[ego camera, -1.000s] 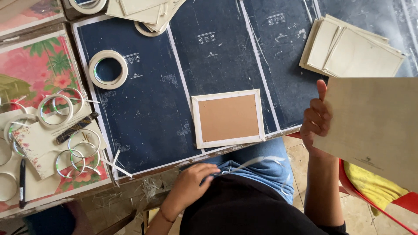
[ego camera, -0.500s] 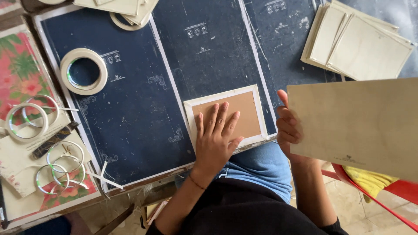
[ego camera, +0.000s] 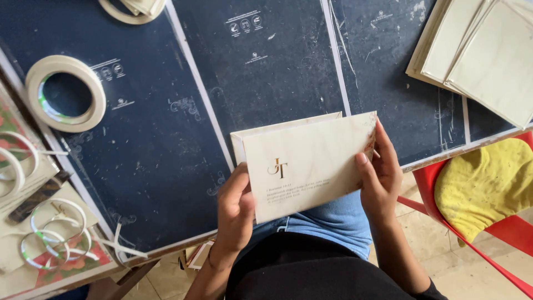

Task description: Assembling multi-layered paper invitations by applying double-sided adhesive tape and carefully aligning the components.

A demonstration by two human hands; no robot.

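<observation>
The cream card (ego camera: 311, 166) sits at frame centre, over the near edge of the dark cutting mat (ego camera: 166, 155); its long axis runs left to right, tilted up toward the right; the left hand (ego camera: 236, 214) clasps its lower-left edge, the right hand (ego camera: 380, 175) its right edge; both are equally near.

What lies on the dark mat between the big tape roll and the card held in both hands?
Nothing: in the head view, the mat is bare between the tape roll and the card, apart from scuffs and small printed marks.
</observation>
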